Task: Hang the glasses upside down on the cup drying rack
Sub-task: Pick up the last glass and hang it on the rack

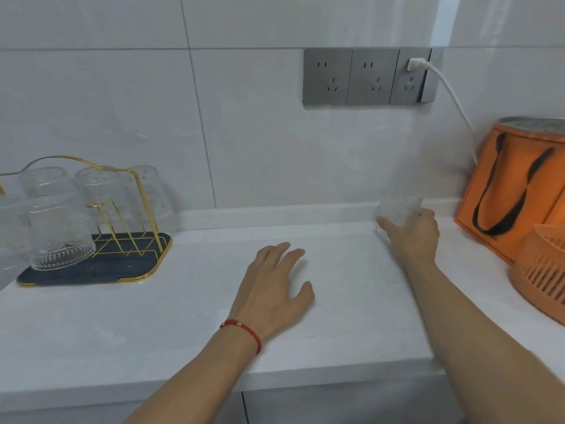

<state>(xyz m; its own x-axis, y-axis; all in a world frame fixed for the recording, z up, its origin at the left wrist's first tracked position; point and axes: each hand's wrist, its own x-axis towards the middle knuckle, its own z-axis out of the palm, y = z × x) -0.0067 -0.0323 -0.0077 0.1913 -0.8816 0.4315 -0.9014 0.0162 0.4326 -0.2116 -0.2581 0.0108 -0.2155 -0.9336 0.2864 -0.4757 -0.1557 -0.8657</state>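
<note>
A gold wire cup drying rack [139, 191] stands on a dark tray [91, 272] at the left of the white counter. Several clear patterned glasses hang upside down on it; the nearest one [59, 232] is at the front left. One clear glass [399, 211] stands upright at the back right of the counter, near the wall. My right hand [412, 237] wraps around its lower part. My left hand [276, 289] lies flat on the counter in the middle, fingers spread, holding nothing. A red string bracelet sits on that wrist.
An orange bag [516, 185] with black handles stands at the right against the wall. An orange slotted basket [541, 276] sits in front of it. A white cable [452, 102] runs from the grey wall sockets [367, 76] down behind the bag.
</note>
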